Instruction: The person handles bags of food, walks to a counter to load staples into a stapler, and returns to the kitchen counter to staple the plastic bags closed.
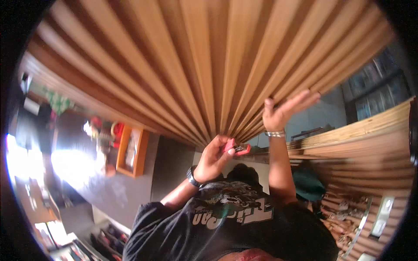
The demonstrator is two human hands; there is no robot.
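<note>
A small red tool (244, 149) with a dark metallic middle is held between the thumb and fingers of my left hand (213, 161), close to my chest. Ribbed brown wooden panelling (213, 52) fans across the top of the head view. My right hand (281, 115) is raised at the lower right edge of this panelling, fingers stretched out and holding nothing. Whether it touches the ribs I cannot tell.
An orange-framed tray (138, 152) with items lies on a grey surface (109, 189) at left. Shelving with glass-like panes (376, 89) stands at right, above a pale wooden edge (357, 127). A dark green item (308, 183) is below that edge.
</note>
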